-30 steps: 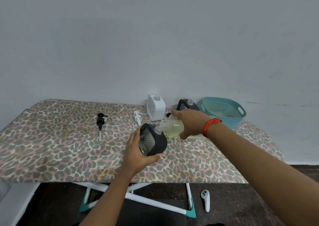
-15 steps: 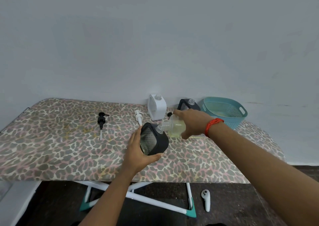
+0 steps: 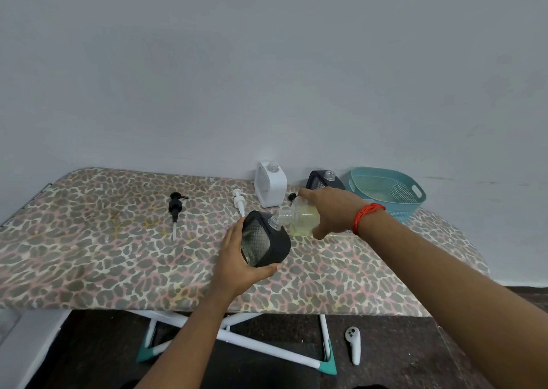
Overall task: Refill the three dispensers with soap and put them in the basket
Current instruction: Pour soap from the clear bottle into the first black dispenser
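Both hands are busy over the table. My left hand reaches out in front and wraps round the black dispenser, thumb under its near edge and fingers along its left side. The dispenser is tipped, with its clear neck pointing up and to the right. My right hand comes in from the right on a stretched arm and grips the soap bottle from above. The bottle lies almost on its side, and its mouth meets the dispenser's neck. Pale yellow soap sits low in the bottle. The black dispenser has a clear bumpy front; I cannot tell how full it is.

By the wall stands the white dispenser, top off. A second black dispenser stands just beside the blue basket, partly hidden by my right hand. A black pump and a white pump lie flat on the table to the left.
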